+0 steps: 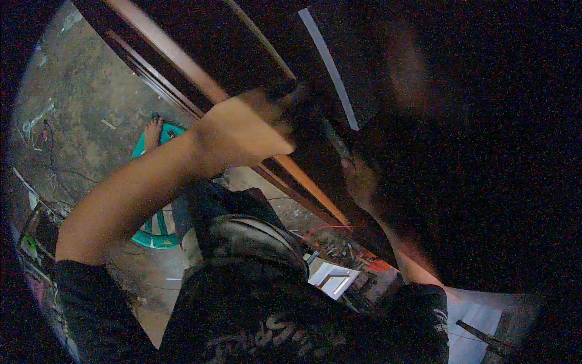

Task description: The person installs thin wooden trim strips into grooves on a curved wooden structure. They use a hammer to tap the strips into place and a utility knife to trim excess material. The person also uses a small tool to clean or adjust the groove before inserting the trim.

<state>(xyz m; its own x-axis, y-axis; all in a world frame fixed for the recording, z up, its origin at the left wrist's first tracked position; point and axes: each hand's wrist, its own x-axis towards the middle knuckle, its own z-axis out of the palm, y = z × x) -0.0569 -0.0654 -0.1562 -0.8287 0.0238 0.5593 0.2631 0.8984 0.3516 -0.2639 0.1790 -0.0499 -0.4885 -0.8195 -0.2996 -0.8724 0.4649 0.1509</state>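
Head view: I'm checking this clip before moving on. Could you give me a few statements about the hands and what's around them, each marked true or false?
1. The left hand overlaps the wooden strip in the picture. True.
2. The right hand is more brightly lit than the left hand. False: the right hand is the dimmer one, in shadow.
3. A bare foot shows at the green plastic object. True.
4. The shirt is white. False: it is dark, with lettering.
5. The pale strip lies above and right of the left hand in the picture. True.
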